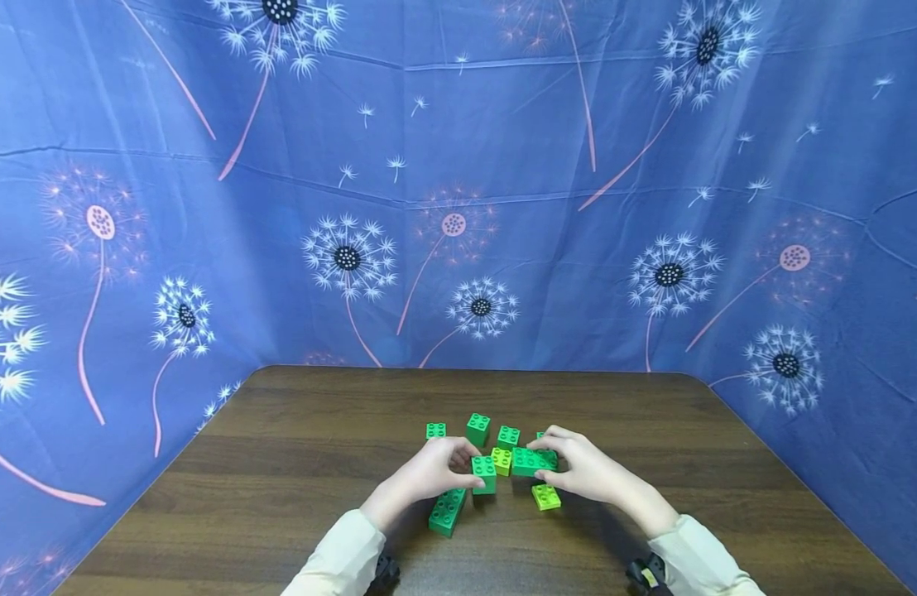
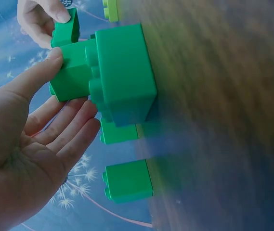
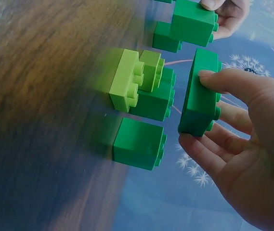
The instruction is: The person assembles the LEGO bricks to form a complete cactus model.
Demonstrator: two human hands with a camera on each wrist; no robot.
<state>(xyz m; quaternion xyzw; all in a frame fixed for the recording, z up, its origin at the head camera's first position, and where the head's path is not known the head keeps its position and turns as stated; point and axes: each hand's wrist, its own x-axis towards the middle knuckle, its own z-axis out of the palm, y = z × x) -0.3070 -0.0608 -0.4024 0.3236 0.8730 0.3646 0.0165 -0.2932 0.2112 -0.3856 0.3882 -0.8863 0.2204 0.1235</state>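
Observation:
My left hand (image 1: 442, 466) pinches a green building block (image 1: 484, 474) with studs on top, thumb on one side and fingers on the other. In the left wrist view, this held block (image 2: 74, 72) is partly covered by a nearer green block. My right hand (image 1: 581, 465) grips a longer green block (image 1: 529, 462) by its sides, raised off the table in the right wrist view, studs facing away from the table. The two held blocks are apart. A long green block (image 1: 447, 513) lies beside my left hand, and a flat lime block (image 1: 546, 497) lies just below my right hand.
Behind the hands stand several green blocks, among them one at left (image 1: 436, 430), a taller one (image 1: 477, 426) and another (image 1: 508, 437). A lime block (image 1: 501, 461) sits between the hands. The wooden table (image 1: 280, 463) meets a blue dandelion-print cloth (image 1: 563, 273) at the back.

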